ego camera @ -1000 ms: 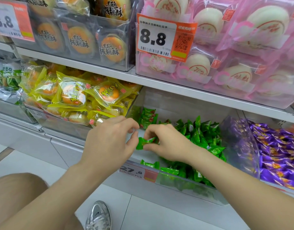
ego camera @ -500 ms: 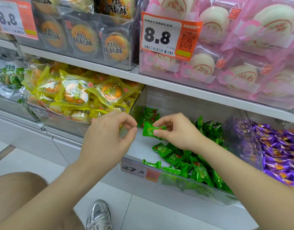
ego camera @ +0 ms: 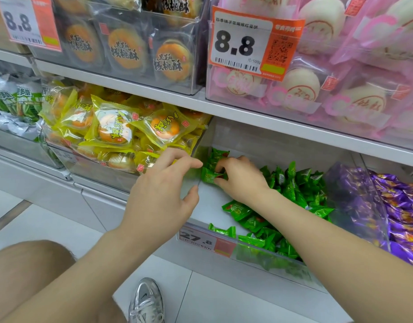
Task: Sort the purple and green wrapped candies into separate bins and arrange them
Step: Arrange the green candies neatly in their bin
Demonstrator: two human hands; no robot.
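Glossy green candy (ego camera: 210, 176), crinkled pillow shape with crimped ends, long axis left to right, pinched by right hand's (ego camera: 241, 178) thumb and fingers at the back-left of the clear plastic bin (ego camera: 209, 203). Just beside, rightward: heap (ego camera: 291, 190) of like candies. Left hand (ego camera: 163, 192) loosely spread, holding nothing, by the bin's left wall. Beyond, shiny purple candies (ego camera: 403, 213).

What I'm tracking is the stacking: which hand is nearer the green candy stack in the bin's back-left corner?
Right. The right hand, pinching a green candy, sits just beside the stack; the left hand hovers open farther off, to its lower left.
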